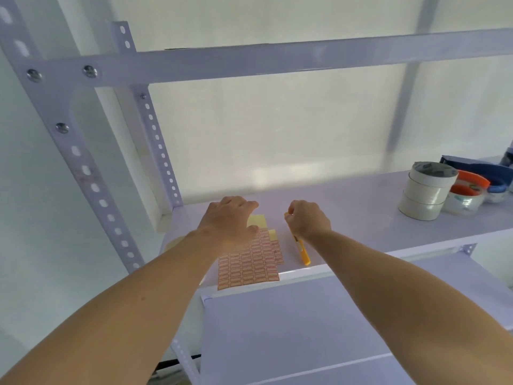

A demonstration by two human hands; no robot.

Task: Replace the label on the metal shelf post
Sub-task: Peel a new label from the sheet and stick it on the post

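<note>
A sheet of small red-bordered labels lies on the white shelf, near its front edge. My left hand rests palm down on the sheet's far end, fingers fairly straight. A yellow utility knife lies on the shelf just right of the sheet. My right hand curls around the knife's far end. The perforated metal shelf post rises at the left, with a faint reddish mark on its face. A second perforated post stands behind it at the shelf's back left corner.
Stacked white tape rolls stand at the shelf's right, beside an orange and clear tape roll and a blue tape dispenser. A horizontal beam crosses above. A lower shelf sits below.
</note>
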